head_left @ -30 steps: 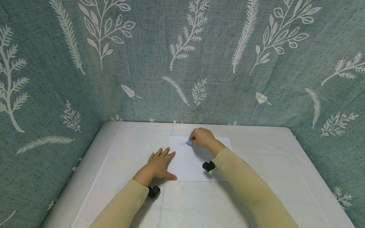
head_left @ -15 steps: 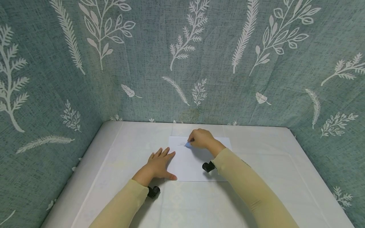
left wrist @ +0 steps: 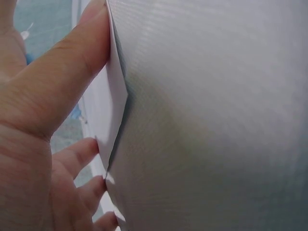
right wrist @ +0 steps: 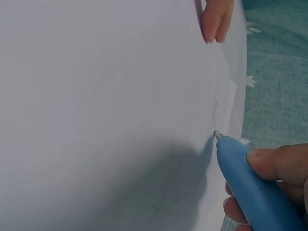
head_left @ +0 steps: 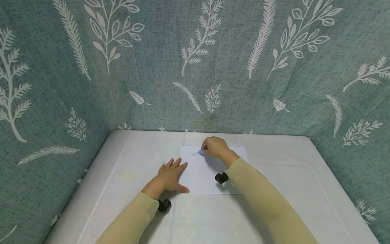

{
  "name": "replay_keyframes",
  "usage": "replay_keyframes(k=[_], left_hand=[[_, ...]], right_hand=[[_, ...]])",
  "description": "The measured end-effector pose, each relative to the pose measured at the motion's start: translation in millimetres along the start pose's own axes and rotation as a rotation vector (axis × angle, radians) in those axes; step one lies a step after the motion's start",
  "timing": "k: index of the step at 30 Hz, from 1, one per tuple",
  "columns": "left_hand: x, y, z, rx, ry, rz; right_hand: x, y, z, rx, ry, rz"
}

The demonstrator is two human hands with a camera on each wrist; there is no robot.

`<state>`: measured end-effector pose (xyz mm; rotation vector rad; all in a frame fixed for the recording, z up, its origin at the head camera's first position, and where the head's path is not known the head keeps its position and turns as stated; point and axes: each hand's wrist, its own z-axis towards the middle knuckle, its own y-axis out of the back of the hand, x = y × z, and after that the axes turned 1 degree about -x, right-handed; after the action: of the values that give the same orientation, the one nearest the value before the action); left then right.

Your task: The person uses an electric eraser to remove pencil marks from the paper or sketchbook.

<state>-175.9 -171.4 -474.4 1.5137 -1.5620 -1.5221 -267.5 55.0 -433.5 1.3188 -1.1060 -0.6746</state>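
A white sheet of paper (head_left: 198, 176) lies on the table with a few thin dark pencil lines (head_left: 193, 155) near its far left part. My right hand (head_left: 215, 147) grips a blue electric eraser (right wrist: 250, 183), thick and pen-shaped. Its short pale tip is at the paper, by the end of the lines in the right wrist view. Small dark specks lie on the sheet there. My left hand (head_left: 169, 178) rests with spread fingers along the sheet's left edge. In the left wrist view its thumb (left wrist: 72, 67) presses on the paper near a corner.
A white cloth (head_left: 137, 149) covers the table. Green fabric with white leaf patterns (head_left: 158, 67) hangs behind and on both sides. Each wrist wears a small black camera, one at the left wrist (head_left: 165, 205) and one at the right wrist (head_left: 221, 178).
My right hand has shifted slightly toward me and left, then back away, with the electric eraser staying by the lines. The left hand keeps its place on the paper.
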Motion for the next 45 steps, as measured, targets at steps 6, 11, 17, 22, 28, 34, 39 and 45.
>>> replay_keyframes(k=[6,11,17,22,28,34,39,45], left_hand=[[0.8,-0.5,-0.1,0.000,-0.002,-0.003],[1.1,-1.0,-0.2,-0.005,-0.003,0.004],[-0.3,0.8,-0.7,0.001,0.005,0.006],[-0.7,2.1,-1.8,0.001,0.003,0.009],[-0.4,1.7,-1.9,-0.001,-0.002,-0.001],[-1.6,2.6,-2.7,0.002,-0.004,0.002],[-2.0,3.0,-2.8,0.003,0.002,0.002],[-1.1,2.0,-2.5,0.001,-0.001,-0.001]], right_hand=[[2.8,1.2,0.1,0.029,0.018,0.017],[4.9,2.7,-0.5,0.045,0.038,0.017],[3.9,0.5,0.2,0.007,0.015,0.003],[2.4,-1.0,0.9,-0.011,0.002,-0.001],[2.2,-1.4,1.2,0.004,-0.006,0.006],[2.6,-2.0,0.6,0.023,0.003,0.022],[6.0,1.5,-1.5,0.047,0.024,0.019],[6.2,2.4,-2.0,0.035,0.022,0.002]])
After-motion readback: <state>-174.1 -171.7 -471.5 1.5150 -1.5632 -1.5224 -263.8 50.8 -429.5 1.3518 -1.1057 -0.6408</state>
